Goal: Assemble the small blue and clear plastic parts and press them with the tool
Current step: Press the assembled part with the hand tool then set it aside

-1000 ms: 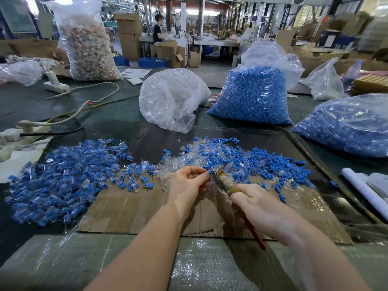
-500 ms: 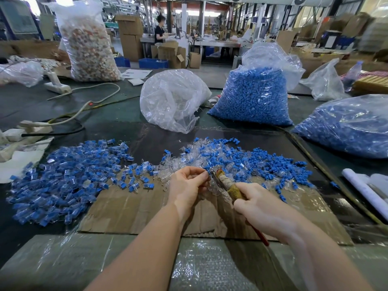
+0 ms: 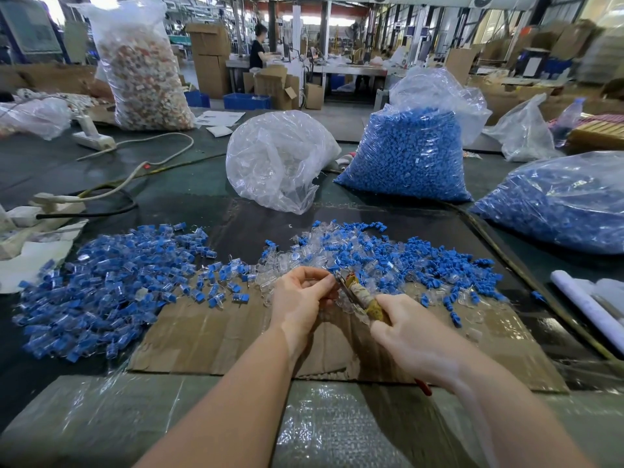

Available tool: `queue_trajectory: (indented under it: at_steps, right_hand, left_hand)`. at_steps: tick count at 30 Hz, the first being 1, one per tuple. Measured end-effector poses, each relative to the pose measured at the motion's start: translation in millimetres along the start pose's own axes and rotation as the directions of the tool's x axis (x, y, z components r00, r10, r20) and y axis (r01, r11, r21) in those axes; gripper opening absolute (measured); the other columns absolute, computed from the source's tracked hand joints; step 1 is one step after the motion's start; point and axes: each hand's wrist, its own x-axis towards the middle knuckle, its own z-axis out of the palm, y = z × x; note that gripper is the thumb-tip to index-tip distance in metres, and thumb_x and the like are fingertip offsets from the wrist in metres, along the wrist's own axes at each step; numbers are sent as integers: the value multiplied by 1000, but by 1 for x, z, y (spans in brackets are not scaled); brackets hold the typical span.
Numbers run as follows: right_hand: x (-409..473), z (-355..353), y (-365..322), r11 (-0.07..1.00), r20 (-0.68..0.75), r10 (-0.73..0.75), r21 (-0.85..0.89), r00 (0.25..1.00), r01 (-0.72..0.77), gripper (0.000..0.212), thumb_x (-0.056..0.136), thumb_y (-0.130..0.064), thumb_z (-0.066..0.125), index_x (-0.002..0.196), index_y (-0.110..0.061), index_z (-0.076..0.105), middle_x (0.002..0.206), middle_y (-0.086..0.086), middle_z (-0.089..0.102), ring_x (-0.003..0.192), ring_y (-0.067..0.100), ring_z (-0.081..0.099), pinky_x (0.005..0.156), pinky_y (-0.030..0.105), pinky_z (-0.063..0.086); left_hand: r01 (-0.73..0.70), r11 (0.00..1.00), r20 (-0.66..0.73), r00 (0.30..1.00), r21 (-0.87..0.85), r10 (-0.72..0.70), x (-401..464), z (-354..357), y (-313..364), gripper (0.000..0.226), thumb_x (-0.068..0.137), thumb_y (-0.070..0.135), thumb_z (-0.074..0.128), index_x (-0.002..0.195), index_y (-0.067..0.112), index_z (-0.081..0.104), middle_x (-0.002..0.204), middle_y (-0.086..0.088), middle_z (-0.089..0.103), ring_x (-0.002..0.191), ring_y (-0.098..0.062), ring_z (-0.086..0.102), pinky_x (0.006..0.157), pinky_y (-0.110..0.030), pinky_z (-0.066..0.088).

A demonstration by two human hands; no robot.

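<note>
My right hand (image 3: 407,327) grips a tape-wrapped pressing tool (image 3: 361,295) with red handle ends (image 3: 423,388). Its metal jaws meet the fingertips of my left hand (image 3: 302,295), which pinches a small part that the fingers hide. Both hands hover over a sheet of cardboard (image 3: 209,336). A heap of loose blue and clear parts (image 3: 398,261) lies just beyond the hands. To the left spreads a pile of assembled blue-and-clear pieces (image 3: 111,285).
A crumpled clear bag (image 3: 277,163) sits behind the heap, with a full bag of blue parts (image 3: 408,157) to its right and another (image 3: 560,211) at far right. Cables and a power strip (image 3: 60,201) lie at left. A person works far behind.
The view has shifted slightly. Both hands stay together at the tool's jaws with hardly any movement.
</note>
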Motion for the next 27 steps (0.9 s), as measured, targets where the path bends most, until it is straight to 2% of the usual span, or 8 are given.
queue_trajectory:
  at_steps: [5,10,13,14,17,19,22,27]
  right_hand:
    - [3,6,4,999,-33,31,-38,999,-32,12,97,-22,40,104,-19,50,98,-6,46,88,10,47,79,25,40]
    - [1,11,7,993,-84,-17,118,996,27,18,93,-24,51,75,-26,52,76,-9,53,62,0,46,53,15,33]
    - [0,12,12,949,-193,-16,307,981,75,4,87,-19,60,88,-20,63,76,-5,60,57,0,47,50,12,35]
    - [1,12,16,947,-237,10,315,971,67,9,86,-17,60,94,-19,63,79,-2,60,59,2,47,52,12,34]
    - [9,10,28,988,-373,124,133,920,-79,26,89,-22,58,114,-17,56,91,0,54,85,15,50,73,26,41]
    - [14,7,37,971,-438,201,-29,876,-237,42,90,-29,56,129,-16,48,104,5,52,106,23,45,89,33,38]
    - [18,8,49,896,-479,239,-227,844,-382,45,91,-40,51,130,-19,44,113,8,51,108,24,46,91,34,37]
    - [22,17,58,824,-541,227,-336,809,-456,59,93,-51,42,142,-20,31,127,7,47,119,23,43,97,35,38]
  left_hand:
    - [-1,1000,17,1000,13,1,-3,-1,2,8,84,-1,63,81,7,61,57,0,67,47,-6,59,45,-16,48]
    - [-4,1000,14,1000,-14,4,-5,0,3,9,85,-1,62,81,6,61,58,-2,67,49,-6,61,44,-17,48]
    - [-5,1000,8,1000,-21,5,-5,0,2,7,85,-1,62,82,5,61,60,-5,66,49,-9,60,45,-20,49]
    - [-4,1000,15,1000,-17,5,-6,-1,2,6,85,-1,62,83,5,61,60,-6,66,49,-10,60,46,-21,50]
    - [-25,1000,27,999,1,25,-10,-1,2,4,86,0,62,86,4,61,61,-6,65,51,-11,59,49,-23,49]
    - [-60,998,19,998,25,59,-14,-1,3,6,85,-1,61,85,5,62,63,-5,64,52,-8,58,48,-19,49]
    - [-147,979,-3,989,143,149,-18,1,3,13,85,-1,62,82,11,65,70,-4,65,58,-6,59,52,-14,48]
    - [-222,933,-28,971,283,239,-21,3,4,18,87,4,61,86,22,66,81,3,67,67,2,58,63,-6,46]
